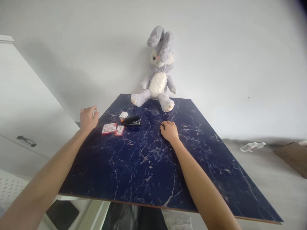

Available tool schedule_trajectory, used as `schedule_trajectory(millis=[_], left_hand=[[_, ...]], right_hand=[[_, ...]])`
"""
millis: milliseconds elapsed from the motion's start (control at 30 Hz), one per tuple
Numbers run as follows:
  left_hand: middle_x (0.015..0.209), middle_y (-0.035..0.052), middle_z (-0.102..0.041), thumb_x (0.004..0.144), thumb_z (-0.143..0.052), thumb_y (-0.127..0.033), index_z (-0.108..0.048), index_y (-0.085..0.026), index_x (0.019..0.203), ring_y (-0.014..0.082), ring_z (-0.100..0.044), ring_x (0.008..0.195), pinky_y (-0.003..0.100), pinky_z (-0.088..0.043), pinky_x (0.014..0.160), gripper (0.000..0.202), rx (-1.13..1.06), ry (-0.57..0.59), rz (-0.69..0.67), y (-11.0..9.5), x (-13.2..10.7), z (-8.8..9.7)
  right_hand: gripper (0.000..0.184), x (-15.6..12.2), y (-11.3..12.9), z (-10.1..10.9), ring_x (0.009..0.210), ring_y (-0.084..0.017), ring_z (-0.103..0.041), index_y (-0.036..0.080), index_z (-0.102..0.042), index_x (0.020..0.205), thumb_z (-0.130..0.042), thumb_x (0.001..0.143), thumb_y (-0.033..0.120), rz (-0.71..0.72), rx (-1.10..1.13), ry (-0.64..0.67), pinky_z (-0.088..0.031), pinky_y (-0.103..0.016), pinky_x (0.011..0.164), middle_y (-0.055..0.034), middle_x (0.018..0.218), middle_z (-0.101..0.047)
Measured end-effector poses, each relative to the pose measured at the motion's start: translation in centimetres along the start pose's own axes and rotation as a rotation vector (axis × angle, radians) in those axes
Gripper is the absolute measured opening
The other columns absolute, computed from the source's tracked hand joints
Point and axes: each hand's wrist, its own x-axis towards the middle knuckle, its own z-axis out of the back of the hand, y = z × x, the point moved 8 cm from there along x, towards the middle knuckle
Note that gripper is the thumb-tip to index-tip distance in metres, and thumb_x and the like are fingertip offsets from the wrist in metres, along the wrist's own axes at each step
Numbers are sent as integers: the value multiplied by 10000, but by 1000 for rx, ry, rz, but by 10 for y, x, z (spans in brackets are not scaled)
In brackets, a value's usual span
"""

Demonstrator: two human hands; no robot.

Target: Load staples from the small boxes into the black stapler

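My left hand [88,118] is at the table's left edge, fingers loosely bent, thumb apart, with nothing visible in it. Palm down, my right hand [170,131] rests near the middle of the table, its fingers loosely curled and no object showing in them. Between the hands lies a black stapler [131,120] with an orange spot at one end. A small white box [123,115] sits just behind it. Nearer my left hand are several small red-and-white boxes, one [119,130] slightly apart from the adjoining pair [109,128].
A grey plush rabbit [158,81] sits at the back of the dark blue marbled table [144,166], against the wall. On the left stands a white cabinet [26,105] with a black handle. A clear plastic item [251,146] and a brown cardboard piece [292,156] lie at the right.
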Motion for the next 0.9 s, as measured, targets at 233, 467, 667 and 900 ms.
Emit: schedule_trajectory(millis=[233,467,667,900], left_hand=[[1320,142,-646,965,-391,-397,-627,-186,1327,334,-473,1280,506,-315,1087,480,119,293,-160,-45,54,-110],[1367,42,-631,979,-444,-437,-752,-318,1158,267,-441,1322,432,-279,1144,375,-196,550,-578,-156,43,-139],[1299,64,-667,1010,-437,-437,-741,-303,1171,245,-528,1230,409,-343,1095,370,-356,563,-701,-207,2,-121],[1024,121,-729,937,-572,-330,-768,-181,951,261,-605,1026,408,-446,947,246,-384,483,-759,-264,-49,-94]], right_hand=[[249,2,0,-1,1039,-289,-542,203,-699,1088,-491,969,274,13,7,-9,-389,-382,936,-105,1144,-679],[240,4,-2,-3,1026,-291,-536,204,-696,1072,-493,969,279,6,11,-7,-387,-390,945,-105,1126,-677],[358,5,-3,-2,1045,-275,-566,188,-698,1133,-384,967,141,36,70,9,-401,-383,975,-104,1138,-694],[599,2,5,-1,1175,-221,-615,223,-626,1293,-382,796,-6,168,472,127,-441,-385,1075,-35,1262,-689]])
